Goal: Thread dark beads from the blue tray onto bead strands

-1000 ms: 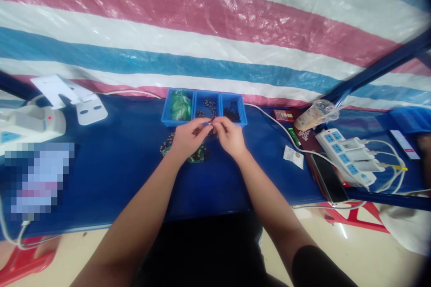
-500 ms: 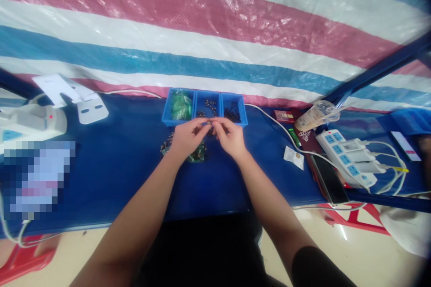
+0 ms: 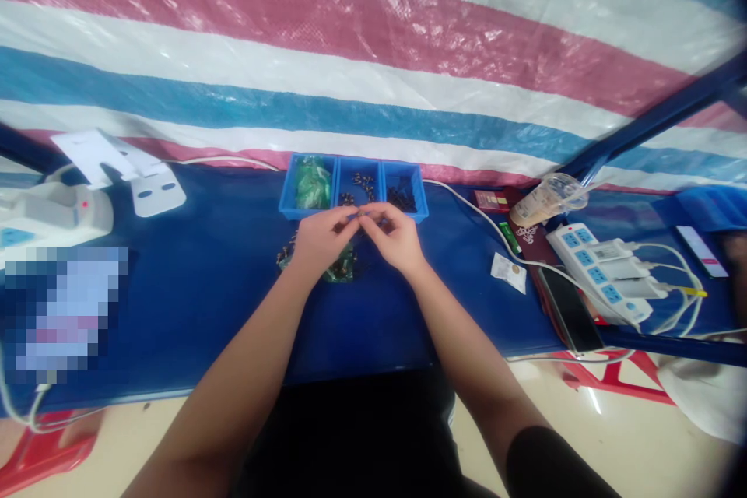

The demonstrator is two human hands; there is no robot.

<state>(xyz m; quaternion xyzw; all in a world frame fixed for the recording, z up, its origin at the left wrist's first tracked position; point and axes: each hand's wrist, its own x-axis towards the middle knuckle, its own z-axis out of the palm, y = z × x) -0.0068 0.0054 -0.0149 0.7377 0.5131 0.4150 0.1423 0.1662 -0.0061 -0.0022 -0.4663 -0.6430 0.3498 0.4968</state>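
Note:
My left hand [image 3: 322,243] and my right hand [image 3: 394,237] meet fingertip to fingertip just in front of a blue three-part bin [image 3: 285,210]. Both are closed in a pinch, and whatever sits between the fingertips is too small to make out. Behind the hands, the bin's left compartment holds a green plastic bag [image 3: 313,183]. Small metallic parts [image 3: 362,183] lie in the middle compartment, and small dark parts [image 3: 401,198] fill the right one. Under my left hand, partly hidden, a green bag with small parts [image 3: 341,268] rests on the blue table.
At right are a drink cup [image 3: 545,201], a power strip [image 3: 598,268] with chargers, a dark phone [image 3: 572,311], a small white packet [image 3: 509,272] and a loose white cable. A white stand [image 3: 157,191] and a blurred-out phone [image 3: 73,311] lie at left. A striped sheet [image 3: 373,54] hangs behind.
The hands stay pinched together at nearly the same spot, the right fingers shifting slightly left. The whole view has moved a little.

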